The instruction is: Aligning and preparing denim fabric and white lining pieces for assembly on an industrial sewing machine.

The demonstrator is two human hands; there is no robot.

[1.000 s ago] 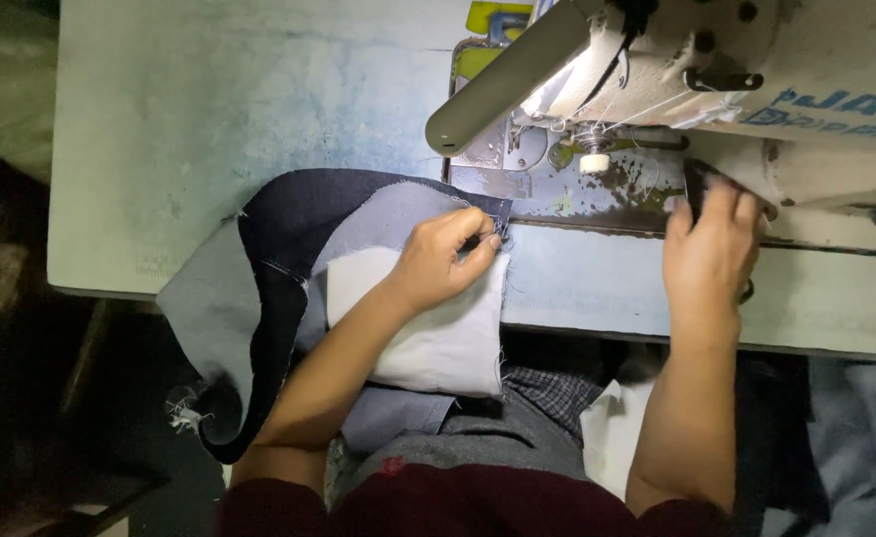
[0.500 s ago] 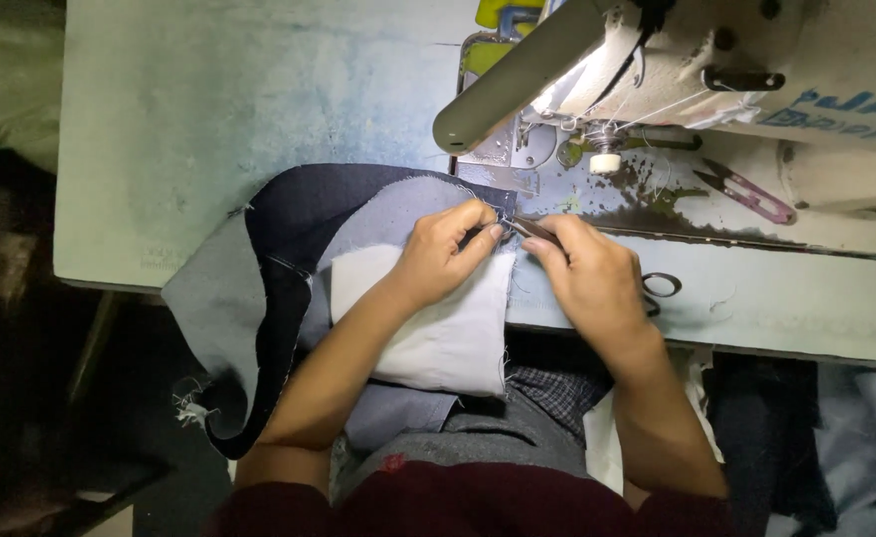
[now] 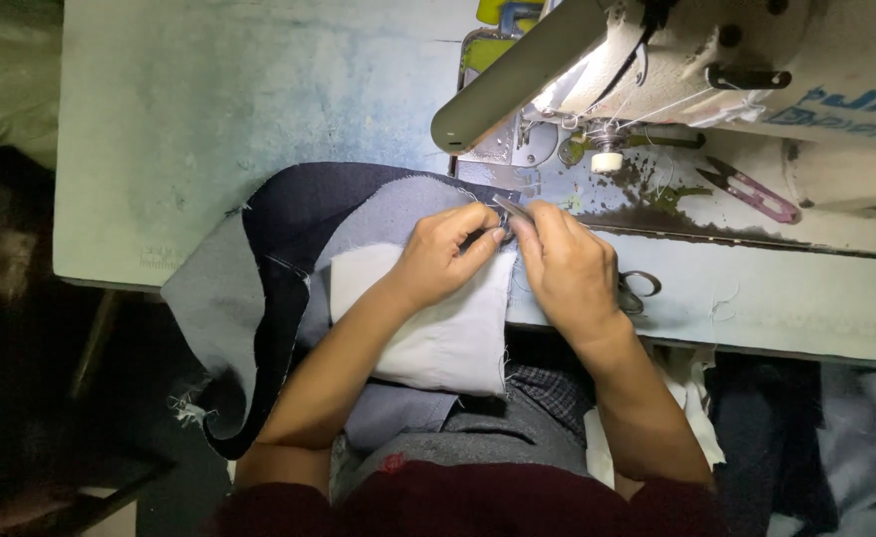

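Left hand: our left hand (image 3: pixel 445 254) lies on the layered grey and dark navy fabric piece (image 3: pixel 289 268), thumb and forefinger pinched together on its upper edge.
Right hand: our right hand (image 3: pixel 569 267) grips a small metal thread snip (image 3: pixel 511 210), fingers closed round it, blades at that same edge.
Fabric: it drapes over the near edge of the pale blue-green worn table (image 3: pixel 219 109); a white cloth panel (image 3: pixel 438 328) lies on top.
Machine: the cream sewing machine (image 3: pixel 716 70) stands just beyond the hands.
Spare tools: a pink-handled clipper (image 3: pixel 751 189) lies on the machine bed, and dark scissors (image 3: pixel 637 290) sit beside our right wrist.
Open room: we see bare tabletop to the left.
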